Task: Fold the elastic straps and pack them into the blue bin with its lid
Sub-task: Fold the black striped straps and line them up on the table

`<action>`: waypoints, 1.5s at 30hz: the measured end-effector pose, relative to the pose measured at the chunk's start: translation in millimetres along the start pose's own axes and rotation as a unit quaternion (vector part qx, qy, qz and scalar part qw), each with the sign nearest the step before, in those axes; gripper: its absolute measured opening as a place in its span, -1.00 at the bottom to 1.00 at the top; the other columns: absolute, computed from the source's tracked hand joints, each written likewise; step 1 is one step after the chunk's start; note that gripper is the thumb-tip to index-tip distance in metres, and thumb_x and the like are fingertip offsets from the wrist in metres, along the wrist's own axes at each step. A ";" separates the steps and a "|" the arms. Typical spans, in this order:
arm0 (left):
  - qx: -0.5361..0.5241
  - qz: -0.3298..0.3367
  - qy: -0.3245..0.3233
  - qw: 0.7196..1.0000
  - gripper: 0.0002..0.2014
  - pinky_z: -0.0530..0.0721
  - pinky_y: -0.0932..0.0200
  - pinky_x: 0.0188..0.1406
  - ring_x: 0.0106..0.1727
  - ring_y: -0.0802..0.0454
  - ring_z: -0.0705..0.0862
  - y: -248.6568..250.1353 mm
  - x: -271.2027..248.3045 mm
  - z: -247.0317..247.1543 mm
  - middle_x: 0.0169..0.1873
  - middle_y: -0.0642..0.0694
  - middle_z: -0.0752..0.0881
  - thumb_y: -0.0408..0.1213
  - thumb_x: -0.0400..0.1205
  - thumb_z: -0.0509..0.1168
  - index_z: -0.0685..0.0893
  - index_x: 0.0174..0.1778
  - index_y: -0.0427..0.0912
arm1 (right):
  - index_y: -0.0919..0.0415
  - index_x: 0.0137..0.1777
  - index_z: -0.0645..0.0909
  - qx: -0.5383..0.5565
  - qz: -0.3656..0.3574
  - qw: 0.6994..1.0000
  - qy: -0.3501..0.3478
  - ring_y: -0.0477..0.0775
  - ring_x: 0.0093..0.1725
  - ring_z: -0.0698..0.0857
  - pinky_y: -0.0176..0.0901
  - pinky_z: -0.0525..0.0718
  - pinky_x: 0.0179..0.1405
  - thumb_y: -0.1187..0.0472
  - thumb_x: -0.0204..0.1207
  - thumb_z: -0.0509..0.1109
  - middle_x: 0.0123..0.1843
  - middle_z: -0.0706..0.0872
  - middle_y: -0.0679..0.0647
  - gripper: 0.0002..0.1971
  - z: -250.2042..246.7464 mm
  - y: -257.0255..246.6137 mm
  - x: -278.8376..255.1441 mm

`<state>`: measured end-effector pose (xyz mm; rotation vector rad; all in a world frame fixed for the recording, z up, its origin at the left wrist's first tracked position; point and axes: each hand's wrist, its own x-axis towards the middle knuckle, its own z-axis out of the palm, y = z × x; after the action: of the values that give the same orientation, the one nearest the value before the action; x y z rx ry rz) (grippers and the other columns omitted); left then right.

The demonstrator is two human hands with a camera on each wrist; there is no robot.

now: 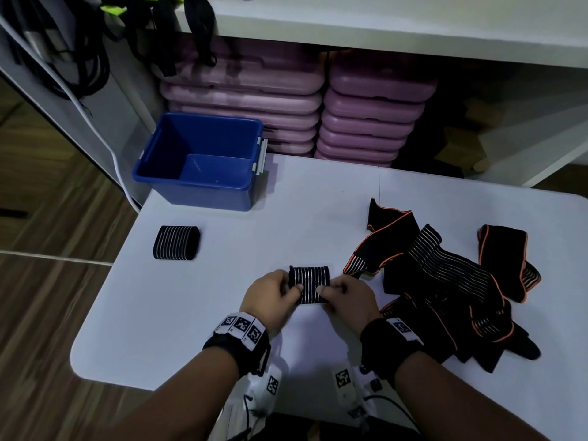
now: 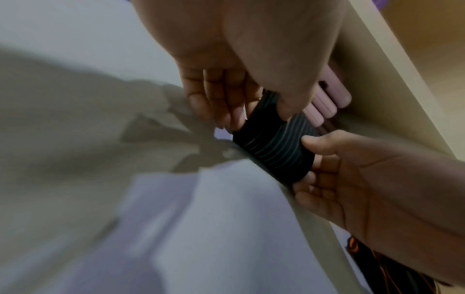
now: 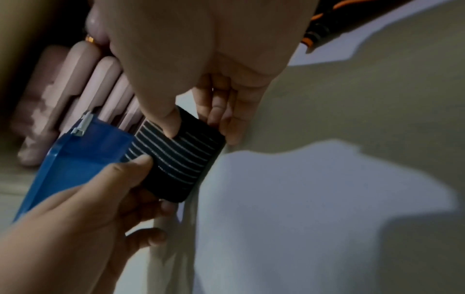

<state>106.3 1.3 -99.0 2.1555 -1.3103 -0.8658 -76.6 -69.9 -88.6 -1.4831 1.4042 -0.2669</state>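
Observation:
Over the white table (image 1: pixel 197 313), both hands hold a folded black strap with white stripes (image 1: pixel 310 283) (image 2: pixel 274 147) (image 3: pixel 176 155). My left hand (image 1: pixel 294 289) (image 2: pixel 254 117) pinches its left end, thumb on top. My right hand (image 1: pixel 324 291) (image 3: pixel 198 129) pinches the right end the same way. A second folded strap (image 1: pixel 176 242) lies on the table's left side. The open blue bin (image 1: pixel 203 195) (image 3: pixel 75 159) stands at the far left corner, and nothing shows inside it. I see no lid. A pile of unfolded black and orange straps (image 1: pixel 445 281) lies to the right.
Stacked pink cases (image 1: pixel 366 122) fill the space under a white shelf (image 1: pixel 381 23) behind the table. Black cords (image 1: pixel 95 58) hang at the upper left. The table's left edge drops to a wooden floor (image 1: pixel 47 297).

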 end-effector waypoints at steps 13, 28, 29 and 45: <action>0.023 0.013 -0.041 0.999 -0.73 0.67 0.12 -0.04 -0.10 0.15 0.67 -22.0 -1.5 -28.6 -0.14 0.15 0.67 0.09 0.56 0.37 0.61 0.13 0.13 | 0.11 0.08 0.54 -0.106 0.032 0.994 -0.007 0.14 0.00 0.69 -0.02 0.60 -0.10 -0.21 0.51 0.48 -0.01 0.72 0.10 -0.59 12.8 -12.5 16.6; 0.205 -0.087 0.096 0.970 -0.53 0.53 -0.15 0.39 0.33 -0.29 0.47 -123.8 33.5 -177.5 0.38 -0.18 0.50 -0.18 0.56 0.45 0.62 0.41 -0.02 | 0.14 -0.05 0.53 -0.090 0.021 0.993 -0.076 0.22 -0.17 0.78 0.20 0.84 -0.10 -0.19 0.31 0.59 -0.04 0.79 0.22 -0.53 117.8 -106.0 66.5; 0.208 -0.075 0.094 0.971 -0.54 0.56 -0.16 0.36 0.34 -0.28 0.47 -123.9 33.4 -175.7 0.38 -0.17 0.51 -0.23 0.55 0.43 0.62 0.41 -0.03 | 0.15 -0.05 0.53 -0.095 0.021 0.992 -0.083 0.25 -0.15 0.79 0.22 0.86 -0.10 -0.18 0.31 0.58 -0.03 0.78 0.22 -0.52 127.1 -114.2 71.2; 0.235 0.007 0.115 0.965 -0.56 0.60 -0.19 0.23 0.30 -0.26 0.49 -97.0 19.9 -178.8 0.27 -0.12 0.60 -0.10 0.46 0.48 0.69 0.28 -0.01 | 0.16 0.00 0.61 -0.043 0.049 0.992 -0.112 0.21 -0.23 0.71 -0.01 0.71 -0.19 -0.24 0.39 0.48 -0.10 0.77 0.19 -0.54 114.7 -119.8 49.8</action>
<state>300.4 37.6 -46.0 2.5022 -1.5202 -0.2974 95.4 -79.1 -71.0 -1.4601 1.3160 0.0215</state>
